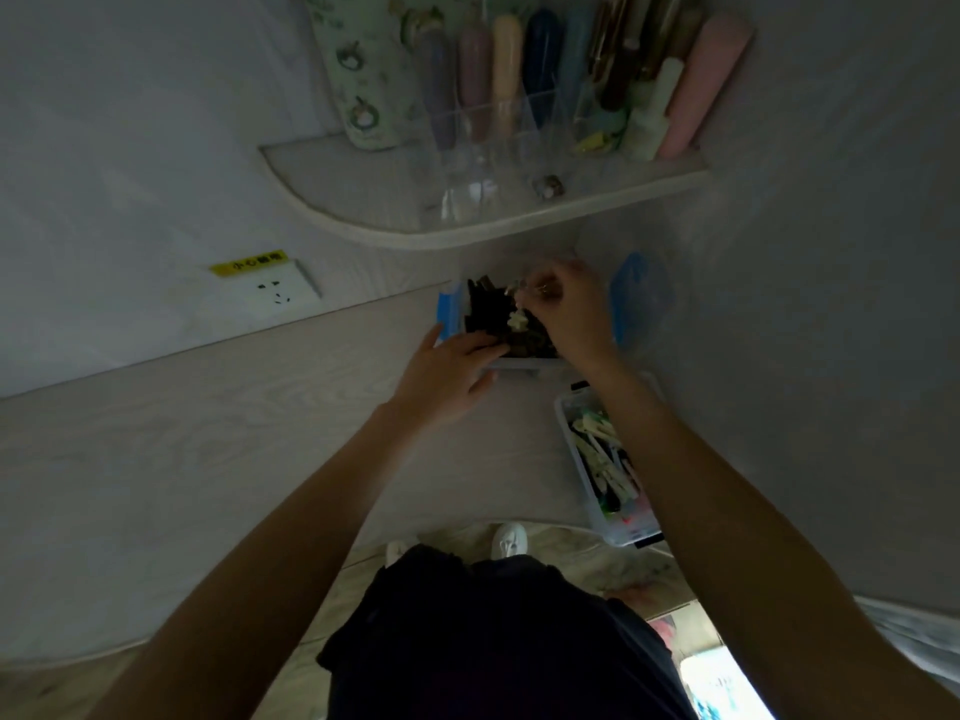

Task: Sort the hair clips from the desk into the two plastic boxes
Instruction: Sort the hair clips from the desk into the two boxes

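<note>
Nearest the camera is the person's dark clothing (493,631), with both bare forearms reaching out over the pale desk (208,433). The hair clips are already off the desk top as far as can be seen: dark ones fill the far box (519,362), which has a blue side latch, and pale ones lie in the near box (582,459), just to the right of the right forearm.

The right hand (566,309) is over the far box with its fingers curled together, seemingly pinching a small pale clip (515,319) that hangs just above the dark pile. The left hand (447,376) rests on the box's near edge, fingers fairly straight and touching the dark clips, holding nothing.

By my reading the sorting is nearly done. No loose clips show on the desk, and a pale clip among the dark ones suggests a stray that belongs in the near box.

Further out, a blue lid (636,293) leans against the wall, a wall socket (275,293) sits to the left, and a shelf (363,210) above carries a clear organiser with combs or brushes.
</note>
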A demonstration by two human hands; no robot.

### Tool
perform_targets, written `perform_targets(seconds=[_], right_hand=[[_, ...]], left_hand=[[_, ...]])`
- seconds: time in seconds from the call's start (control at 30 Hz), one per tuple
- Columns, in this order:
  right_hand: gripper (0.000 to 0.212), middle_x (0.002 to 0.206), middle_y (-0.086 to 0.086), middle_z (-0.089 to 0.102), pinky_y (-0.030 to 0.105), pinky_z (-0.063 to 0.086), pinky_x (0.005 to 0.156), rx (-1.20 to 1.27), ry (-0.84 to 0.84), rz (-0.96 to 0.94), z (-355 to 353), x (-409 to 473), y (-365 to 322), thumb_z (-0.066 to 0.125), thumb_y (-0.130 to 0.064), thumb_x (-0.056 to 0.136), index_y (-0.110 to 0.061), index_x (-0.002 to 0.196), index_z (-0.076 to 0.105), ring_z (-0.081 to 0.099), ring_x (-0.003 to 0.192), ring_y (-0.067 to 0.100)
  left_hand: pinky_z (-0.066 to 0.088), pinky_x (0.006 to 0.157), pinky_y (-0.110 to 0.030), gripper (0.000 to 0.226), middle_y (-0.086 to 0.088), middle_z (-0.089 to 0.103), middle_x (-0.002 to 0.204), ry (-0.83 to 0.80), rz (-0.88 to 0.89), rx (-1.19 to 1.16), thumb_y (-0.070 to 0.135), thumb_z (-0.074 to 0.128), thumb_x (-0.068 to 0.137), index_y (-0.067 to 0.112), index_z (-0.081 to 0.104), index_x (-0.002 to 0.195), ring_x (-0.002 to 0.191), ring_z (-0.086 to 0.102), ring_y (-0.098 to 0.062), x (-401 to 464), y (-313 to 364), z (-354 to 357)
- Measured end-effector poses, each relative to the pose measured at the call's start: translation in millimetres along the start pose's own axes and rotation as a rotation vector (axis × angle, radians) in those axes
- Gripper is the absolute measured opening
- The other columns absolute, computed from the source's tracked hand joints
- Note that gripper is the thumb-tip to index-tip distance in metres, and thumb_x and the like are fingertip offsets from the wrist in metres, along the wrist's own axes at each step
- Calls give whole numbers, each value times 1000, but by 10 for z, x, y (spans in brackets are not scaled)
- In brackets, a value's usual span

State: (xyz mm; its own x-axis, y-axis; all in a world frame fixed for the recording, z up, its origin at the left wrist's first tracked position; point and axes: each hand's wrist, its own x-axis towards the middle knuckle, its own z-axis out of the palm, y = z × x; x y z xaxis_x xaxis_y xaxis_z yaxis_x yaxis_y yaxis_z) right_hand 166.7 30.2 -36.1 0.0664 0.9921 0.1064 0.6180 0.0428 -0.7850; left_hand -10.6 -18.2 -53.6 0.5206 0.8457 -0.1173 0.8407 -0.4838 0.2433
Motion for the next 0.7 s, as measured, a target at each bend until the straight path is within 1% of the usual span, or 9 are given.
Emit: perform_targets(seconds=[0.1, 0.2, 0.27, 0.33, 0.4, 0.47, 0.53, 0.6, 0.7], right_hand=[[15, 89, 10, 65, 15, 48, 70, 121, -75, 52, 53, 48, -50, 66, -16, 84, -2, 88, 64, 59, 75, 12], [15, 91, 11, 69, 33, 48, 77, -293, -160, -31, 27, 6, 114, 61, -19, 87, -6, 88, 68, 62, 87, 24], [15, 95, 11, 71, 40, 48, 85, -478, -98, -79, -71, -69, 243, 60, -17, 86, -7, 86, 70, 59, 101, 30], [13, 101, 16, 70, 40, 46, 90, -418, -24, -111, -165, -129, 285, 59, -10, 85, -3, 86, 70, 56, 108, 34], [15, 103, 18, 67, 36, 46, 87, -315, -9, -146, -178, -123, 202, 55, -6, 86, -1, 94, 67, 58, 101, 33], [22, 109, 16, 64, 32, 44, 86, -352, -64, -249, -78, -47, 52, 52, -5, 87, -3, 106, 63, 57, 102, 29], [25, 111, 15, 63, 30, 43, 84, -450, -154, -314, 55, 32, 5, 48, -5, 89, -3, 109, 63, 57, 103, 28], [23, 107, 17, 64, 33, 44, 78, -556, -188, -224, 101, 58, 70, 47, -8, 91, -1, 104, 64, 59, 98, 30], [20, 100, 19, 67, 36, 46, 70, -591, -166, -78, 74, 58, 167, 51, -11, 91, 0, 98, 66, 62, 90, 33]], left_hand=[[24, 112, -47, 43, 0, 53, 135, 49, 3, -17, 37, 38, 94, 24, 48, 133, 127, 47, -20, -11, -11, -4], [32, 106, -45, 50, -1, 60, 126, 140, -28, -52, 41, 27, 90, 22, 58, 123, 119, 54, -22, -11, -80, -43], [32, 106, -44, 50, 0, 62, 125, 156, -26, -58, 42, 27, 90, 20, 61, 119, 118, 55, -21, 3, -135, -44], [35, 104, -42, 47, 0, 64, 121, 185, -3, -72, 40, 30, 90, 19, 64, 114, 114, 57, -21, 34, -157, -55], [37, 103, -40, 44, 0, 64, 121, 220, 7, -89, 37, 33, 90, 18, 65, 112, 113, 58, -22, 65, -169, -62], [35, 105, -41, 42, 0, 62, 124, 232, 7, -85, 37, 36, 90, 18, 64, 115, 116, 56, -22, 98, -196, -64], [25, 111, -44, 39, 0, 55, 133, 176, -16, -79, 37, 43, 93, 20, 58, 124, 127, 47, -22, 108, -222, -73], [14, 116, -43, 41, 3, 47, 141, 115, -51, -68, 39, 45, 94, 22, 51, 132, 136, 36, -17, 109, -245, -58], [11, 117, -40, 43, 5, 44, 144, 113, -59, -74, 41, 42, 95, 23, 49, 133, 138, 31, -13, 106, -261, -42]])
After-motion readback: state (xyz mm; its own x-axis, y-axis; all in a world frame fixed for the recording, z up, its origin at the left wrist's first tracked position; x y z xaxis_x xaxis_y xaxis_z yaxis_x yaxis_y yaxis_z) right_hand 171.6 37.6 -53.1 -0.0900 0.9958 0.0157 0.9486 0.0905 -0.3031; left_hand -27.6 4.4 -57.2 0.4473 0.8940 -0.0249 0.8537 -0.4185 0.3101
